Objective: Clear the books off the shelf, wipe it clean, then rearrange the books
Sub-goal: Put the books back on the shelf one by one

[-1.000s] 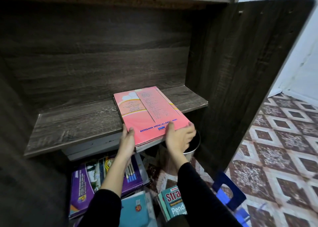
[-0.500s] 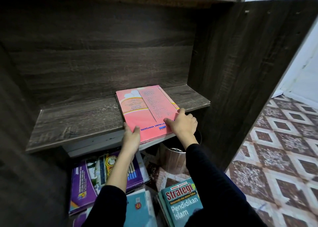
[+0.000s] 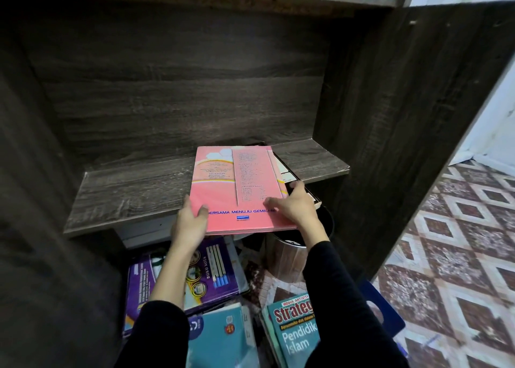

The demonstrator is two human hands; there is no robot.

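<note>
A pink book (image 3: 223,183) lies flat on top of a small stack on the dark wooden shelf (image 3: 133,194), its near end hanging over the front edge. My left hand (image 3: 191,225) grips the near left corner, thumb on the cover and fingers underneath. At the near right edge my right hand (image 3: 295,206) holds the stack, fingers on the pink cover and one finger reaching the lower books (image 3: 281,169) that stick out to the right.
Below the shelf, books lie on the floor: a purple one (image 3: 220,273), a teal one (image 3: 220,337) and a green "Strategi" book (image 3: 295,328). A metal bin (image 3: 284,256) stands under the shelf's right end. A blue stool (image 3: 387,314) sits on the patterned tiles (image 3: 459,256).
The pink book has turned squarer to the shelf, uncovering the books under it on the right. My right hand shifted from the front edge to the right edge.
</note>
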